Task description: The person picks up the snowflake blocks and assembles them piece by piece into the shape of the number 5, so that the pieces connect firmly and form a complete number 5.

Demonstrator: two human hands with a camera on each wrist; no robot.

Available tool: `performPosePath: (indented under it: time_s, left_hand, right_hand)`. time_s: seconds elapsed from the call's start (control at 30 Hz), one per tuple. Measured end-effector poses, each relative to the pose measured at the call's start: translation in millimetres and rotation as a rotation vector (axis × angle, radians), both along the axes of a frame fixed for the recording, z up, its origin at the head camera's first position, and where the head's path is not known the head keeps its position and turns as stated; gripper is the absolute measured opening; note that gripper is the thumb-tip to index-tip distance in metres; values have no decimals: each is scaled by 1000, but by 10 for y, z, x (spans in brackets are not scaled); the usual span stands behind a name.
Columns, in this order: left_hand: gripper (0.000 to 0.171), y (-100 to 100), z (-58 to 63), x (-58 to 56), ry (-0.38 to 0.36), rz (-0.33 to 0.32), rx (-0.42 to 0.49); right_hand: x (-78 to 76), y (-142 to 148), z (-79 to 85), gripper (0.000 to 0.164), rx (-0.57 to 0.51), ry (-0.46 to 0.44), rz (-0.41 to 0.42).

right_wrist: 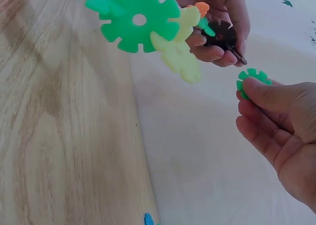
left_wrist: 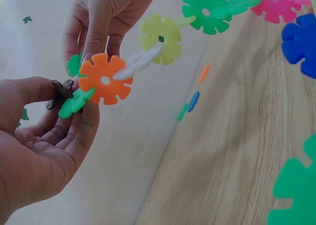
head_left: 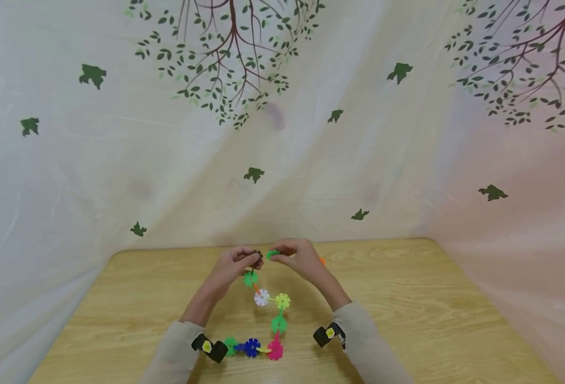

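My left hand (head_left: 222, 271) pinches a dark brown notched snowflake disc (right_wrist: 217, 33) at the end of a chain of linked discs. From it hang a green disc (head_left: 251, 278), an orange disc (left_wrist: 94, 73), a white disc (head_left: 261, 293) and a yellow disc (head_left: 283, 297). Further down come more green, a pink disc (head_left: 275, 350) and a blue disc (head_left: 252, 344). Between thumb and fingers my right hand (head_left: 303, 260) holds a loose green disc (right_wrist: 253, 74), close to the brown one but apart from it.
Beneath the hands is a wooden table (head_left: 397, 298), with a pale leaf-printed cloth (head_left: 301, 160) behind it. Near the table's far edge lie loose discs: orange (left_wrist: 204, 74), blue (left_wrist: 193, 101) and green (left_wrist: 182, 112).
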State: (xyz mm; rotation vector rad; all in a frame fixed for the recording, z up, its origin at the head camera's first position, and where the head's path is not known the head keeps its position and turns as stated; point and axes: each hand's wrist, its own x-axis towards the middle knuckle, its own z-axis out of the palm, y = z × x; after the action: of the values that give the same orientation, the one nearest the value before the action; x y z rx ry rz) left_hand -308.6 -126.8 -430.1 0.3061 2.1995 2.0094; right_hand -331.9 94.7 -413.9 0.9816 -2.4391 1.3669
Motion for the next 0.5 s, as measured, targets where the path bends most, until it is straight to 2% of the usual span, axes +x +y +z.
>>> performPosePath:
  time_s: [0.33, 0.5]
  left_hand:
    - [24, -3, -7, -8, 1, -60, 24]
    - [25, -2, -1, -11, -3, -67, 22]
  right_hand:
    - [-17, -8, -30, 16, -96, 10, -7]
    - [-25, -34, -48, 17, -126, 13, 8]
